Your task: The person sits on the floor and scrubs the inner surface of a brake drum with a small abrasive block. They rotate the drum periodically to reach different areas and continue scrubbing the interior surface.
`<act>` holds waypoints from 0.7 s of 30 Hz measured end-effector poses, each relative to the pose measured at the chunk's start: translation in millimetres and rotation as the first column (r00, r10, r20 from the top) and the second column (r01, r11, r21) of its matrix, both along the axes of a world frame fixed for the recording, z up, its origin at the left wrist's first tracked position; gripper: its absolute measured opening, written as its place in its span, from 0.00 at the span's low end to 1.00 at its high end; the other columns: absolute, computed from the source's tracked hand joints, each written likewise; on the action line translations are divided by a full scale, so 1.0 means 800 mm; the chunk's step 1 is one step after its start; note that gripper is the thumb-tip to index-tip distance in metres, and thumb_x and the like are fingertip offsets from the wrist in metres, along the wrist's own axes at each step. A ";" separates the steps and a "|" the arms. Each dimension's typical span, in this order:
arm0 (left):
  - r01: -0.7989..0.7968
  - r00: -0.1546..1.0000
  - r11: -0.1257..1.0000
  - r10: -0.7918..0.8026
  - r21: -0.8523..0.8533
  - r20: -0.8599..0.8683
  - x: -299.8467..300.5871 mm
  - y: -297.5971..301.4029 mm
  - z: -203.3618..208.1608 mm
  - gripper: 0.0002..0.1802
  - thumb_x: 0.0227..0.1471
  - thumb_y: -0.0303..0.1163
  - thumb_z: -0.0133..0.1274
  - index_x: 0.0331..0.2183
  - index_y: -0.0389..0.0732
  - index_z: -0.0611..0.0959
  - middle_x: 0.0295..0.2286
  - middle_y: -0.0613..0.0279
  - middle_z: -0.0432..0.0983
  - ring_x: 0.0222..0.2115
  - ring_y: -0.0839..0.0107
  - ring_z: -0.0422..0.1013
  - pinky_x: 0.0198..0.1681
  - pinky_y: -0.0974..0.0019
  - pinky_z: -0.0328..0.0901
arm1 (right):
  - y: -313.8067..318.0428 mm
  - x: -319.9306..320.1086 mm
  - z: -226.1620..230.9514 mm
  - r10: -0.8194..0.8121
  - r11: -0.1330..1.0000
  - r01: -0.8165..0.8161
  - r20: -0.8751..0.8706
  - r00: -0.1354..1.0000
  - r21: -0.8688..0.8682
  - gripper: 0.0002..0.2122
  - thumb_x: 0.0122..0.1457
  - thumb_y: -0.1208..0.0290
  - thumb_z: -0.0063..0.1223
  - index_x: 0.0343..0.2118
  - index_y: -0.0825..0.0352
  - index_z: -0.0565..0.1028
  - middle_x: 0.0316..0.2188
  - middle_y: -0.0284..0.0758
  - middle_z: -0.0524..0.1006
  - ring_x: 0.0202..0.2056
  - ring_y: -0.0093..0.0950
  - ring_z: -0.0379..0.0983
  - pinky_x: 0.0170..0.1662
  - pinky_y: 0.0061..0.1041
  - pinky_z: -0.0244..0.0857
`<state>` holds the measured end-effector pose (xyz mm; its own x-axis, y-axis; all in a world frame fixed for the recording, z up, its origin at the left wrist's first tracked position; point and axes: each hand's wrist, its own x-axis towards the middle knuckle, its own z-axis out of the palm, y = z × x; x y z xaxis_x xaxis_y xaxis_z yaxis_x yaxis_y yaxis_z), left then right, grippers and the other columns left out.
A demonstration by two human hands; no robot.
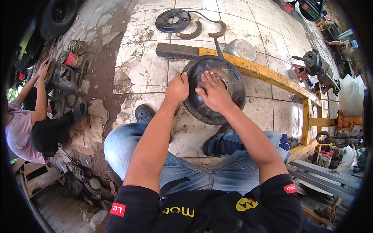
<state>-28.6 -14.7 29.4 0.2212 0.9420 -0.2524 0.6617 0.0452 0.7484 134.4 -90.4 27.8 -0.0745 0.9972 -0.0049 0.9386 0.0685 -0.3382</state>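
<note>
Rusty brake drum [217, 93] under two hands: left hand [177, 88], right hand [213, 94].

Outdoor workshop floor in daylight, cracked tiles and scattered parts.

The floor [147, 73] is laid with large pale tiles, heavily cracked and stained; along the left side the tiling breaks up into bare dark ground with loose rubble. A yellow steel frame [272, 75] runs diagonally across the tiles toward the right edge. At the top lie a round backing plate [173, 20], two curved brake shoes [190, 34] and a shallow metal bowl [241, 49]. A tyre [58, 15] rests at upper left. Grey metal beams [326, 178] lie at lower right. Another person [27, 124] sits at left.
</note>
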 end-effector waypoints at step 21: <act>0.020 1.000 1.000 -0.020 -0.009 -0.020 0.004 0.002 0.000 0.27 0.63 0.48 0.31 0.43 0.34 0.73 0.38 0.32 0.74 0.43 0.37 0.69 0.48 0.44 0.62 | -0.001 0.004 -0.002 -0.015 1.000 0.014 0.071 0.997 0.020 0.35 0.63 0.43 0.32 0.62 0.72 0.57 0.64 0.47 0.54 0.66 0.42 0.46 0.67 0.42 0.39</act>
